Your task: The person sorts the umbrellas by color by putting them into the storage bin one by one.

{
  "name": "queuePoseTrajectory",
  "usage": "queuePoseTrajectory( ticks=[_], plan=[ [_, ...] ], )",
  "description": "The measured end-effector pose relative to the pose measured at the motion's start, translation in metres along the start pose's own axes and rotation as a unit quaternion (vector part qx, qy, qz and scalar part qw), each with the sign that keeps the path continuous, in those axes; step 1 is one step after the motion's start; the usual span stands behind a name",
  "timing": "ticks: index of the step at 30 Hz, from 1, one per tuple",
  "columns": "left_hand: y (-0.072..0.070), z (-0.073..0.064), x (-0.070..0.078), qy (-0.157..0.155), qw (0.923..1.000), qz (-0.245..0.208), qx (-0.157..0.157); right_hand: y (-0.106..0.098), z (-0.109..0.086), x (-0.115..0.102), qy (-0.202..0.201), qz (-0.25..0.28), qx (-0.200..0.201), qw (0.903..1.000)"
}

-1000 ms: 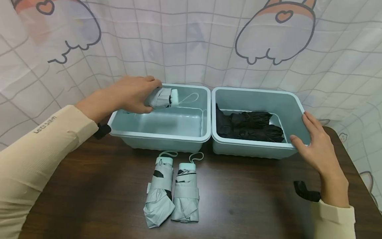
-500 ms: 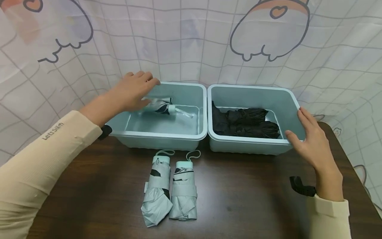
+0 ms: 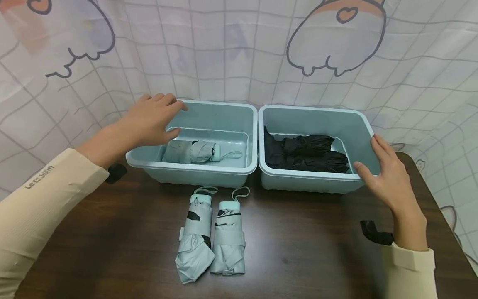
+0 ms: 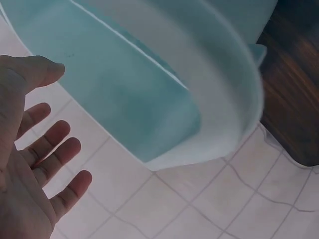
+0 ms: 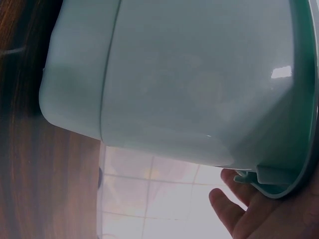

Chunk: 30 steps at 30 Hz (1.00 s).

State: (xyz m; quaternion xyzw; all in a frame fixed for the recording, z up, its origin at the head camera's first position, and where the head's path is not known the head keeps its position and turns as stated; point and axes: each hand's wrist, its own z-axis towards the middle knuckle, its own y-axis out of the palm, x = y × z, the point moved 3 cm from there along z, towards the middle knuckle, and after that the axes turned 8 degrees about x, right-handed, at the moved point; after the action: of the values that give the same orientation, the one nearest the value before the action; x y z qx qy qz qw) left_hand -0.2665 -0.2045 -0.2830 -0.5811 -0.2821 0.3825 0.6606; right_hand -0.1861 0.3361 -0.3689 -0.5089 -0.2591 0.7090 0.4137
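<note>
My left hand [image 3: 151,120] is over the left end of the left bin [image 3: 194,169], fingers spread and holding nothing; the left wrist view shows its fingers [image 4: 57,159] apart from the bin's wall. A folded pale grey-green umbrella [image 3: 192,151] with a wrist loop lies inside along the front wall. My right hand [image 3: 396,178] rests at the right front corner of the right bin [image 3: 313,181], thumb over the rim. In the right wrist view two fingers [image 5: 227,204] extend outside the bin's wall. Dark folded bundles [image 3: 308,153] lie in this bin.
Two more folded pale umbrellas, a left one [image 3: 196,241] and a right one [image 3: 229,238], lie side by side on the dark wooden table [image 3: 298,241] before the bins. A printed grid curtain [image 3: 216,54] hangs right behind the bins.
My left hand has let go of the umbrella and drawn back leftward. The umbrella now lies on the bin's floor near the front wall. My right hand has stayed at the right bin's corner.
</note>
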Motion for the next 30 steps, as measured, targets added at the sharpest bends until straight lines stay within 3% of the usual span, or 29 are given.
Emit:
queuePoseTrajectory(
  ticks=[17, 21, 25, 30],
  plan=[
    [-0.005, -0.035, 0.007, -0.032, 0.9968, -0.057, 0.046, 0.003, 0.0, 0.0, -0.011, 0.011, 0.008, 0.9998],
    [-0.01, -0.045, 0.014, -0.03, 0.9922, -0.085, 0.086, 0.004, -0.001, 0.001, -0.017, 0.016, 0.004, 0.9997],
    [-0.011, -0.055, 0.025, -0.007, 0.9856, -0.103, 0.134, 0.002, 0.0, 0.002, -0.022, 0.024, 0.004, 0.9995],
    [-0.012, -0.067, 0.04, 0.009, 0.9805, -0.115, 0.159, 0.0, -0.001, 0.003, -0.02, 0.021, 0.003, 0.9996]
  ],
)
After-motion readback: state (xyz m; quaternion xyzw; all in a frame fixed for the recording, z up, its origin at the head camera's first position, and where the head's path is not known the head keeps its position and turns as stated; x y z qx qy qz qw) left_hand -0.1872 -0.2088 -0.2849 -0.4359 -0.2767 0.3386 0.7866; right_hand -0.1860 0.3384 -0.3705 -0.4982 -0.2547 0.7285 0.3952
